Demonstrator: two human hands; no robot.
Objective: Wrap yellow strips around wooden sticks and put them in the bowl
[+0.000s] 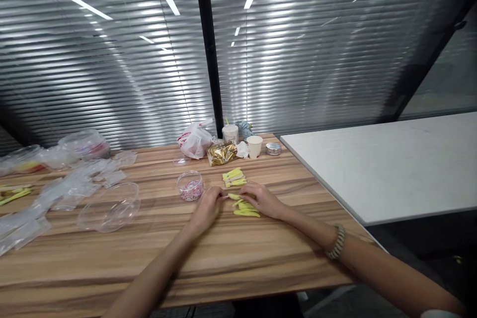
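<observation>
My left hand (209, 204) is closed, its fingertips pinching the thin, pale pinkish end of a short yellow strip (234, 196). On the other end of that strip, the fingers of my right hand (263, 200) are bent and pressed together. Several more loose yellow strips (246, 213) lie on the table just below and under my right fingers. Just beyond both hands sits a small group of yellow bundles (234, 177) with paler bands across them. A round clear tub (190, 187) of tiny pink and purple pieces, perhaps small rubber bands, stands beside my left hand.
Clear plastic bags (70, 189) and a clear lid (112, 207) cover the left of the wooden table (223, 263). Along the back are a white carrier bag (196, 140), gold wrapper (222, 154), paper cup (255, 146) and round tin (273, 149). A white table (391, 174) adjoins at right.
</observation>
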